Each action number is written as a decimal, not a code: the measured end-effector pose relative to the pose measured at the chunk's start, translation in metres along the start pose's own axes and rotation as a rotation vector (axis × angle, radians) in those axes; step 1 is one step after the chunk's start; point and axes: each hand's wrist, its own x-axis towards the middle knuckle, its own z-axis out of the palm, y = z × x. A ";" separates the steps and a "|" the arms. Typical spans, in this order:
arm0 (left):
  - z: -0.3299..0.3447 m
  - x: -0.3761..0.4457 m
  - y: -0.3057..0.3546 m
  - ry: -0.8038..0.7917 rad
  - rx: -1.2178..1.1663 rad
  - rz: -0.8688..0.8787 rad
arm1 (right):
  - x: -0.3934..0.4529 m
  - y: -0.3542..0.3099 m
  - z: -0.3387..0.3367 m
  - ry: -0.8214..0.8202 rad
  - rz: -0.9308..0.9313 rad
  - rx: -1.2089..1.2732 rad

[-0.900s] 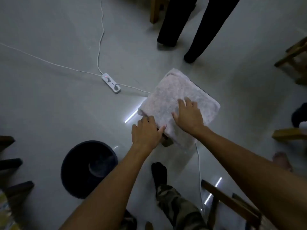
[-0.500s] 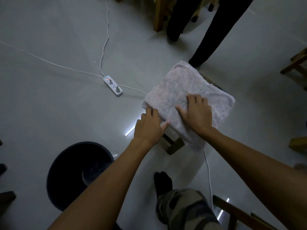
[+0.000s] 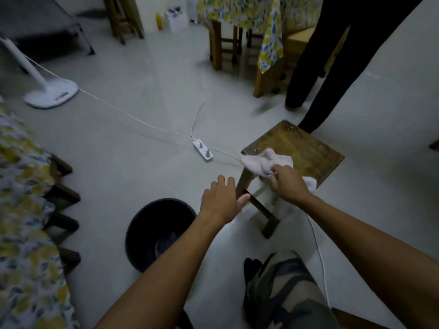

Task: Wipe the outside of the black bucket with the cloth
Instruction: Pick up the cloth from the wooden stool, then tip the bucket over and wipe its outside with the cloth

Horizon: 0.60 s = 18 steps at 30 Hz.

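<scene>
- Two bare hands reach out over a pale, glossy floor (image 3: 133,162) in a dim room; the wooden stool (image 3: 299,148) serves as the landmark here.
- The right hand (image 3: 288,184) sits at the stool's near edge, its fingers clamped on the bunched white cloth (image 3: 257,162), which lies crumpled over the stool's near-left corner with a bit of it showing past the wrist.
- The left hand (image 3: 222,201) hovers just left of the stool's near leg, fingers loosely spread and holding nothing, thumb pointing toward the leg.
- The black bucket (image 3: 147,236) stands upright on the floor, near and to the left of the stool, partly hidden by the left forearm; something pale lies inside it, too dim to tell what.
- A white power strip (image 3: 202,150) lies on the floor just left of the stool, with thin white cables running off from it; one leads far left to a white fan base (image 3: 51,95).
- Beyond the stool stand a pair of legs in dark trousers (image 3: 332,67) and a table draped in a leaf-print tablecloth (image 3: 261,15).
- A similar patterned cloth (image 3: 26,233) fills the far left edge, well apart from the stool.
- The wearer's camouflage-trousered knee (image 3: 285,288) is below the stool, nearest the camera.
</scene>
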 end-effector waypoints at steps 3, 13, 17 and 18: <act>-0.019 -0.031 -0.009 0.035 0.062 -0.056 | -0.021 -0.032 -0.014 0.033 -0.053 0.076; -0.045 -0.098 -0.056 0.103 0.102 -0.202 | -0.075 -0.128 0.002 -0.006 -0.224 0.290; -0.022 -0.093 -0.086 0.075 0.125 -0.253 | -0.070 -0.144 0.037 -0.062 -0.242 0.301; -0.015 -0.090 -0.094 0.052 0.132 -0.266 | -0.065 -0.145 0.047 -0.078 -0.235 0.307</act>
